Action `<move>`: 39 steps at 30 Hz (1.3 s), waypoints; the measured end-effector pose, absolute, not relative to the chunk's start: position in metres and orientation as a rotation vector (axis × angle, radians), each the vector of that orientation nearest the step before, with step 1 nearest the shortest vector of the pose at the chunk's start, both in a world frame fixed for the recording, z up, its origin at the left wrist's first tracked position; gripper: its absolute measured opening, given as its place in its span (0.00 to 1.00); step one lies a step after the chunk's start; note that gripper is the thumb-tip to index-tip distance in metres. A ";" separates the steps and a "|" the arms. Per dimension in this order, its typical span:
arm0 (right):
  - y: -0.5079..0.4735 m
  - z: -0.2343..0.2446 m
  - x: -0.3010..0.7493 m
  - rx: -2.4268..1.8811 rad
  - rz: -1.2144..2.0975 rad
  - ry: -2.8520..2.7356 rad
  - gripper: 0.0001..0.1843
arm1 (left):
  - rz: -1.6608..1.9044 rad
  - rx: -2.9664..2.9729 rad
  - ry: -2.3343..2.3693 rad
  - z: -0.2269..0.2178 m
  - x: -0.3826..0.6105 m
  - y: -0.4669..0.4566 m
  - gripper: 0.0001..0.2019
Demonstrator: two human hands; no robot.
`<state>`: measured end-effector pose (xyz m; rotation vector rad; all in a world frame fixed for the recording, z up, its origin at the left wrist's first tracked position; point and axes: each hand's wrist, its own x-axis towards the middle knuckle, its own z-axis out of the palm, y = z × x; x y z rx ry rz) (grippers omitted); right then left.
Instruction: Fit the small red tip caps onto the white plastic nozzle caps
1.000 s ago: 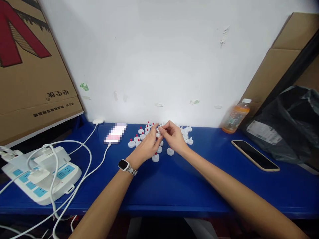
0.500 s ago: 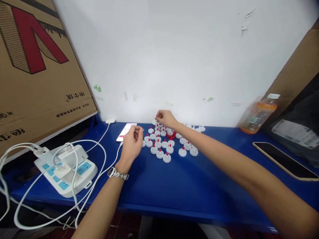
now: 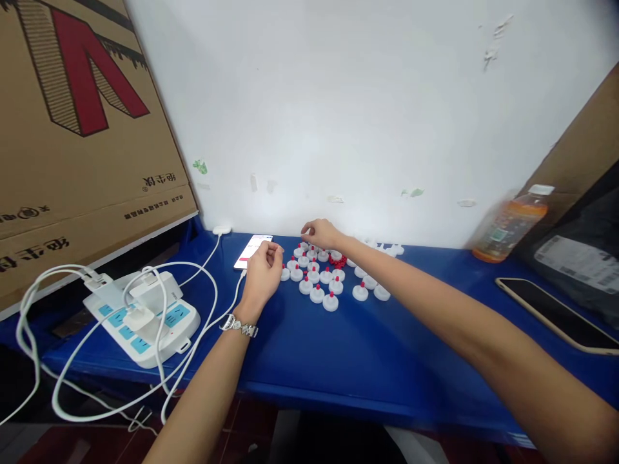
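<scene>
We see the white caps (image 3: 331, 301) gathered in a loose cluster on the blue table (image 3: 367, 361), between the two hands and toward the wall (image 3: 329, 116). Each is a low, round disc in cloudy white, and many carry a small, bright red tip standing upright at the centre. Most sit flat, some touching their neighbours, others a little apart in the front row. Among them we find a heap of loose red pieces (image 3: 338, 261), and off to its right, close to the wall, some plain white parts (image 3: 396, 249) (too small and crowded for us to count).

Our right hand (image 3: 320, 233) reaches over the back of the cluster, near the wall. Its fingers bend downward, with thumb and forefinger close together; we cannot tell whether anything is pinched there.

Our left hand (image 3: 265, 267) is at the cluster's left side, in front of the lit phone (image 3: 250, 253), a watch (image 3: 239, 325) on its wrist. Its fingers curl inward, the thumb near the forefinger, and we cannot make out whether they grip something small. Nor can we say whether this hand touches the phone or only hangs above it.
</scene>
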<state>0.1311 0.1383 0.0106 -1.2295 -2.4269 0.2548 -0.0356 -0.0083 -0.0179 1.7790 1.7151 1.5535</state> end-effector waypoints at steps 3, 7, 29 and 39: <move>0.115 0.005 0.146 -1.146 0.290 -2.336 0.13 | 1.484 1.847 1.678 -0.019 -0.032 -0.009 0.10; 0.080 0.003 0.157 -1.029 0.245 -2.465 0.09 | 1.402 1.981 1.678 -0.018 -0.026 -0.010 0.09; 0.064 0.009 0.216 -1.270 0.475 -2.014 0.05 | 1.233 2.284 1.563 -0.017 -0.006 -0.005 0.08; 0.053 -0.017 0.248 -1.424 0.055 -2.378 0.07 | 0.828 2.494 1.418 0.006 0.052 0.040 0.09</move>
